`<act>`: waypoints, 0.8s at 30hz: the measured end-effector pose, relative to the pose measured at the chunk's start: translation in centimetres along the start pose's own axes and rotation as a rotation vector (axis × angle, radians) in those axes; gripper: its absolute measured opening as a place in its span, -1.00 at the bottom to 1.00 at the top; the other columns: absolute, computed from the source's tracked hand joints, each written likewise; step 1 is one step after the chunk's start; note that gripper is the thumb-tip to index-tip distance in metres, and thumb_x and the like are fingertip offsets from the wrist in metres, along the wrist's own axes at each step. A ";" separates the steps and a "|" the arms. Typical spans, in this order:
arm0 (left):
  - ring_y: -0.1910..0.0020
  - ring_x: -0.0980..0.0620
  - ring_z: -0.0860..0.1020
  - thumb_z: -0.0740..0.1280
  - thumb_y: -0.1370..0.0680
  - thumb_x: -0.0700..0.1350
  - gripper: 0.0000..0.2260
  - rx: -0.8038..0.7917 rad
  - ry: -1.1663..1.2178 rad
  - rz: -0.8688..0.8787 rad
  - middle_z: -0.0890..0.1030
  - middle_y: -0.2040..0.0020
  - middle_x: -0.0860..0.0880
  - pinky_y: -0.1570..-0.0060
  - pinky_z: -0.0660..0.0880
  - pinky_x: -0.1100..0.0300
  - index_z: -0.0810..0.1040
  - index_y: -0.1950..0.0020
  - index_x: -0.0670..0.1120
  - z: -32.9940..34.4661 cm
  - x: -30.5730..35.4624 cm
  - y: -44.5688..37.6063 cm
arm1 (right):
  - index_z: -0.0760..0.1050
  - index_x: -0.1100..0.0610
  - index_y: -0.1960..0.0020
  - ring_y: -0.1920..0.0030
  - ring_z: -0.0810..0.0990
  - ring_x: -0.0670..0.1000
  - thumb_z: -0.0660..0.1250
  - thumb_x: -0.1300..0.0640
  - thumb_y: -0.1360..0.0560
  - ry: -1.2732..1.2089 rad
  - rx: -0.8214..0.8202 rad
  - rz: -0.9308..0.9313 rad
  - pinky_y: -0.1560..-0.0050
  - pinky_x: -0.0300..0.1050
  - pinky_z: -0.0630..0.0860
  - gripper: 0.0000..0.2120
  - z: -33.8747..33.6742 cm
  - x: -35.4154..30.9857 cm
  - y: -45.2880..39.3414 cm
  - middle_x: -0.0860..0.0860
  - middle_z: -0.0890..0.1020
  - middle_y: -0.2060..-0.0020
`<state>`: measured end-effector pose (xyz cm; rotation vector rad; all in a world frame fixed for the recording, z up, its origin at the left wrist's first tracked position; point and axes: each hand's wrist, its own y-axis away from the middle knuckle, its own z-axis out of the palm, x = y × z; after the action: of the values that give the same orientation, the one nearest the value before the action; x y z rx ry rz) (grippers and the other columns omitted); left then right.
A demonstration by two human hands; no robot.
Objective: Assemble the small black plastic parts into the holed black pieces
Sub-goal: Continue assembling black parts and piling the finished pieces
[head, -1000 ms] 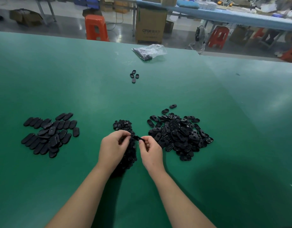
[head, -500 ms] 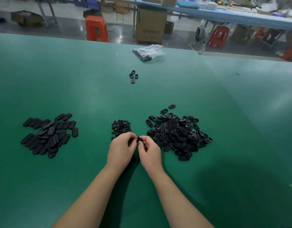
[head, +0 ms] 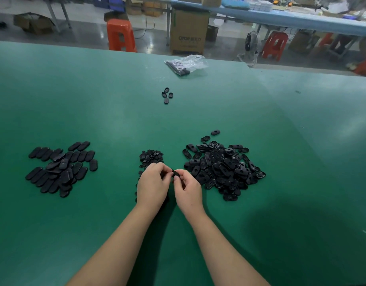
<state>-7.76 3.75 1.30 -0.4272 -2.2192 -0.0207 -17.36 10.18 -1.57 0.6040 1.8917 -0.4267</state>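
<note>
I pinch one holed black piece between the fingertips of my left hand and right hand, both curled round it just above the bench, near its front edge at the middle. Whether a small part already sits in its hole I cannot tell; my fingers hide it. A second ago my hands were a little apart with the piece bridging them; now the knuckles nearly touch, so I judge I am pressing the two parts together.

Just beyond my left hand lies the heap of small parts, partly under my wrist. To the right, close beside my right hand, is the big pile of holed pieces. Well off toward the left edge sit the finished ovals. Bare green runs between them, room enough to carry this one left. Farther back lie four loose pieces and a plastic bag near the far edge.
</note>
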 end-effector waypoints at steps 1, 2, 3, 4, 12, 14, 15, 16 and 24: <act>0.17 0.16 0.51 0.41 -0.53 -0.14 -0.92 0.005 0.001 -0.010 0.55 0.17 0.12 0.16 0.45 0.14 0.60 0.14 0.02 0.1 0.0 0.0 | 0.61 0.07 -0.13 0.14 0.63 -0.10 0.28 0.18 -0.62 -0.012 -0.001 0.005 0.10 -0.17 0.55 -0.84 0.0 0.0 0.0 -0.08 0.69 0.11; 0.16 0.17 0.51 0.41 -0.53 -0.14 -0.92 0.008 0.006 -0.018 0.56 0.17 0.12 0.15 0.43 0.16 0.60 0.14 0.02 0.2 0.0 0.0 | 0.60 0.07 -0.13 0.12 0.64 -0.09 0.28 0.18 -0.62 -0.019 0.000 0.008 0.07 -0.15 0.57 -0.84 0.0 0.0 0.0 -0.09 0.69 0.11; 0.16 0.17 0.51 0.42 -0.53 -0.14 -0.93 0.008 0.018 -0.026 0.56 0.17 0.13 0.15 0.42 0.18 0.60 0.14 0.02 0.3 0.0 -0.1 | 0.60 0.06 -0.13 0.11 0.64 -0.10 0.28 0.18 -0.62 -0.021 0.002 0.009 0.06 -0.13 0.57 -0.84 -0.1 -0.1 0.0 -0.09 0.69 0.11; 0.16 0.18 0.52 0.42 -0.53 -0.14 -0.93 0.007 0.035 -0.037 0.57 0.17 0.13 0.14 0.42 0.18 0.60 0.14 0.02 0.3 -0.1 -0.1 | 0.60 0.06 -0.13 0.10 0.64 -0.10 0.28 0.18 -0.62 -0.021 0.003 0.009 0.05 -0.13 0.58 -0.84 -0.1 -0.1 0.0 -0.10 0.69 0.11; 0.17 0.17 0.53 0.39 -0.56 -0.18 -0.92 0.026 0.010 0.089 0.58 0.10 0.12 0.14 0.48 0.20 0.68 0.03 -0.04 0.6 0.3 0.7 | 0.56 -0.04 -0.02 0.15 0.63 -0.11 0.29 0.18 -0.61 -0.069 0.015 0.030 0.10 -0.17 0.56 -0.86 -0.2 -0.1 0.0 -0.11 0.68 0.16; 0.17 0.14 0.54 0.39 -0.57 -0.17 -0.91 0.024 -0.017 0.158 0.55 0.09 0.14 0.16 0.53 0.14 0.70 0.01 -0.05 0.5 0.4 1.1 | 0.58 -0.03 -0.02 0.16 0.64 -0.09 0.27 0.19 -0.61 -0.079 0.008 0.029 0.12 -0.13 0.57 -0.84 -0.2 0.0 0.0 -0.10 0.68 0.18; 0.18 0.15 0.53 0.39 -0.57 -0.17 -0.91 0.029 -0.020 0.179 0.54 0.09 0.15 0.17 0.53 0.14 0.70 0.01 -0.06 0.5 0.5 1.3 | 0.59 -0.03 -0.02 0.17 0.64 -0.08 0.27 0.19 -0.61 -0.085 0.006 0.027 0.12 -0.11 0.58 -0.83 -0.2 0.0 0.0 -0.10 0.69 0.18; 0.18 0.15 0.53 0.39 -0.57 -0.18 -0.91 0.035 -0.022 0.196 0.54 0.09 0.14 0.17 0.54 0.14 0.70 0.01 -0.06 0.4 0.5 1.3 | 0.58 -0.04 -0.01 0.17 0.64 -0.08 0.27 0.19 -0.61 -0.093 0.010 0.027 0.12 -0.11 0.58 -0.84 -0.2 0.0 0.0 -0.10 0.68 0.19; 0.09 0.07 0.66 0.34 -0.59 -0.20 -0.77 0.065 0.002 0.224 0.72 0.00 0.05 0.06 0.60 0.13 0.64 -0.22 -0.05 -0.1 0.5 1.8 | 0.56 -0.08 0.03 0.20 0.64 -0.11 0.31 0.13 -0.63 -0.106 0.048 0.037 0.16 -0.13 0.58 -0.87 -0.1 0.1 -0.2 -0.11 0.69 0.22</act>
<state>-7.43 5.55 1.46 -0.6364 -2.1515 0.1699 -17.63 10.09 -1.56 0.6353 1.7715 -0.4727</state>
